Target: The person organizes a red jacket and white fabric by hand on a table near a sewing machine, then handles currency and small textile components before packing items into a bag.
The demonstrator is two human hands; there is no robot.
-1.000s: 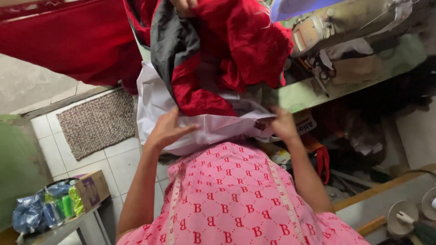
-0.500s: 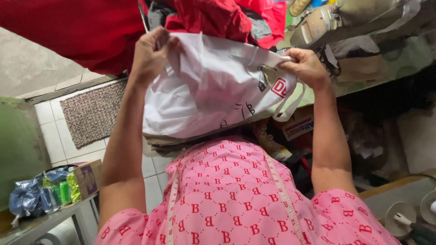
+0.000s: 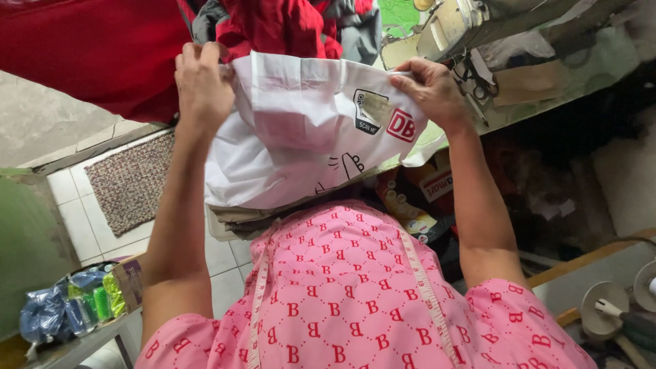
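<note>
I hold a white plastic bag (image 3: 301, 147) up in front of my chest by its top edge. My left hand (image 3: 201, 85) pinches the bag's left corner and my right hand (image 3: 432, 89) grips its right corner, beside the printed marks. A bundle of red and grey clothing (image 3: 277, 27) shows just above the bag's mouth, and I cannot tell whether it sits inside. Below the bag is my pink patterned shirt (image 3: 355, 301) with a measuring tape (image 3: 427, 294) draped over it.
A woven mat (image 3: 126, 181) lies on the white tiled floor at left. Blue and green packets (image 3: 65, 311) sit on a low shelf at bottom left. A sewing machine (image 3: 454, 27) stands on a green table at top right, with boxes (image 3: 427, 188) beneath.
Both hands moved from under the bag up to its top edge and spread it wide. The red and grey clothing now shows less, only above the bag.
</note>
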